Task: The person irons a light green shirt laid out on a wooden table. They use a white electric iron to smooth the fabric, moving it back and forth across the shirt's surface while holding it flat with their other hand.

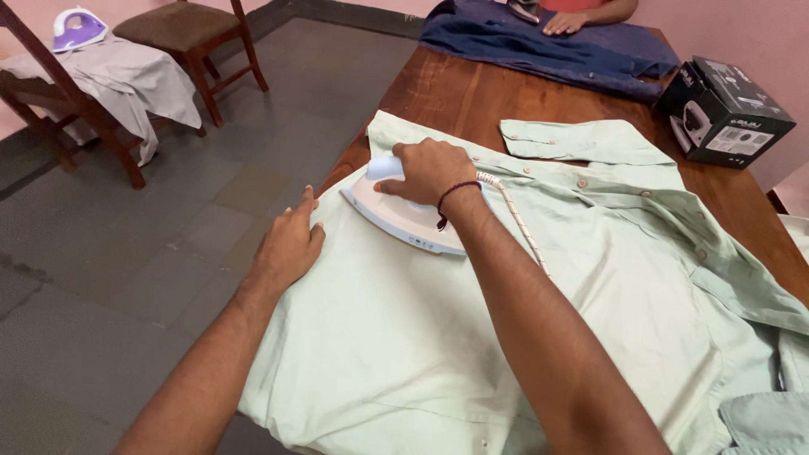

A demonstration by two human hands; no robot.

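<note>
Two hands work on a pale green shirt [539, 337] spread over the table [447, 88]: right hand [430, 168] clenched round the iron [400, 215] near the shirt's left edge; left hand [291, 244] pressed flat beside it, steadying the cloth.

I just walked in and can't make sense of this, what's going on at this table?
A person is ironing a pale green shirt spread on a wooden table. The right hand grips the handle of a white electric iron resting on the shirt, its braided cord trailing back along the arm. The left hand lies flat on the shirt's edge. At the far end, another person's hand rests on a dark blue garment, beside a black box.
</note>
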